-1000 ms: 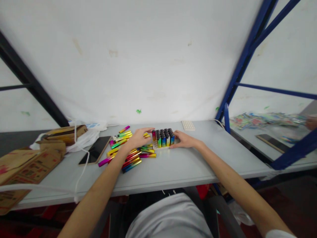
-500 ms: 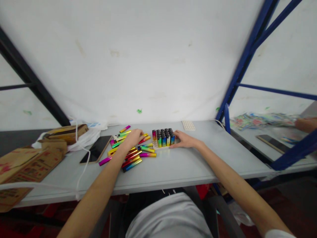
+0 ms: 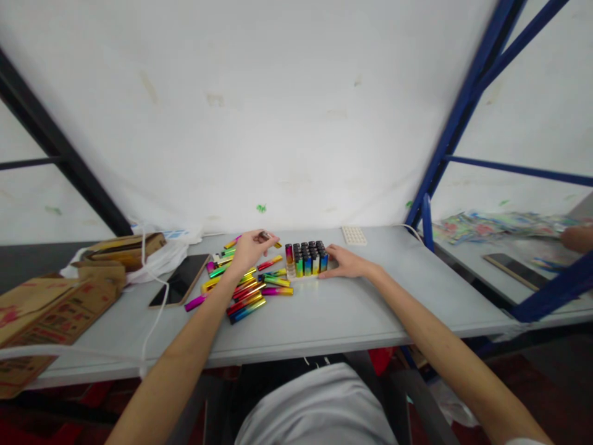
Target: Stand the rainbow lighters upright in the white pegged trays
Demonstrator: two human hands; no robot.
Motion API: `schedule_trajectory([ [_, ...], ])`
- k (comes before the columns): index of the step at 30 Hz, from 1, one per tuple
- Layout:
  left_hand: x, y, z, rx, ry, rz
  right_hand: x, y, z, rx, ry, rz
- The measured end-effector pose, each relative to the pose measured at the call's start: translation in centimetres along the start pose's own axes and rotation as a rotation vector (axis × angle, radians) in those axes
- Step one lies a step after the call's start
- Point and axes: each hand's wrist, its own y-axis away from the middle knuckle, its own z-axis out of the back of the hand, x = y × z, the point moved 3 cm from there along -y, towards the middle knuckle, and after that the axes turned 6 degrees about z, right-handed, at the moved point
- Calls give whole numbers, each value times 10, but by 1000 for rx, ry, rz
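My left hand (image 3: 252,248) is raised over the pile, its fingers closed on a gold lighter (image 3: 277,245) with a dark end. Beneath and around it lie loose shiny lighters (image 3: 245,307) in pink, green, red, gold and blue. Several black-topped lighters (image 3: 310,258) stand upright in close rows in a pale rack (image 3: 303,277). A single red-and-gold lighter stands in the rack's left column, where bare slots (image 3: 291,270) show in front of it. My right hand (image 3: 345,262) steadies the rack from the right, thumb at its front corner and fingers along the side.
Another pale slotted rack (image 3: 354,235) lies near the wall. A phone (image 3: 180,281), a white cable (image 3: 160,309) and cardboard boxes (image 3: 60,303) are on the left. A blue metal frame (image 3: 445,154) rises at right; beyond it, another person's hand (image 3: 577,238) and a second phone (image 3: 516,271).
My left hand has lifted from the pile, moving up and slightly right, with a gold lighter now showing in its fingers. My right hand stays at the rack.
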Motion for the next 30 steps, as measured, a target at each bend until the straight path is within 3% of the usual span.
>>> schedule_trajectory([
  [6,10,-6,-9,7,215,104,-2,0,-2,-13,8,-4],
  [12,2,2,-17,90,406,142,-1,0,-2,-5,9,10],
  [18,-1,4,-15,172,403,367,-3,0,-3,9,7,-10],
  [30,-5,7,-11,161,461,398,-4,1,-3,-6,6,1],
])
